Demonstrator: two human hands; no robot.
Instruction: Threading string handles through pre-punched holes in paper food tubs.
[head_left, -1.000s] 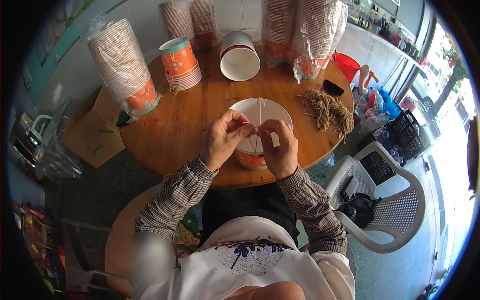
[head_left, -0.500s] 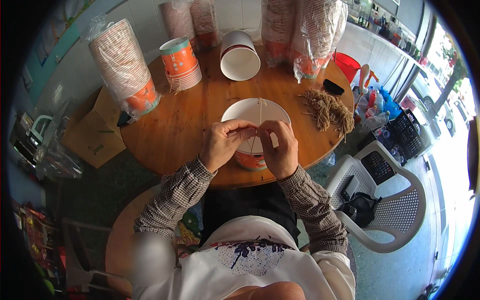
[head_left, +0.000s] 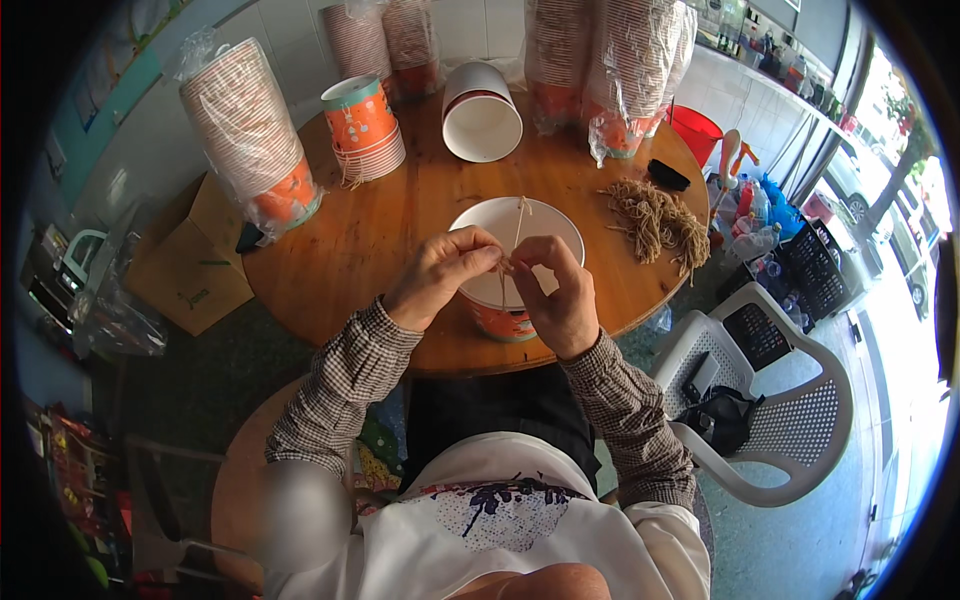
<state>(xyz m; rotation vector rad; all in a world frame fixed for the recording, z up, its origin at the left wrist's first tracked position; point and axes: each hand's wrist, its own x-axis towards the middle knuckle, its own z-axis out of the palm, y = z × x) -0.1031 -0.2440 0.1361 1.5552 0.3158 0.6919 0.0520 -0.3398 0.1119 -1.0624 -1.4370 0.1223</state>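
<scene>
In front of me a paper bucket, white inside with an orange patterned outside, stands near the front of the round table. A thin tan string runs from its far rim across the opening toward the near rim. Over the bucket, my left hand pinches the string between thumb and fingertips. My right hand pinches it too, close beside the left, with thumb and forefinger bent together. The exact crossing of the string between the fingertips is too small to make out.
A heap of tan strings lies right of the bucket, by a black object. Farther back are an orange bucket stack, a bucket on its side and plastic-wrapped stacks. A white chair stands at right.
My left hand has turned slightly and shifted up and left, its fingertips still on the string. My right hand stays nearly in place. The bucket appears a touch farther right.
</scene>
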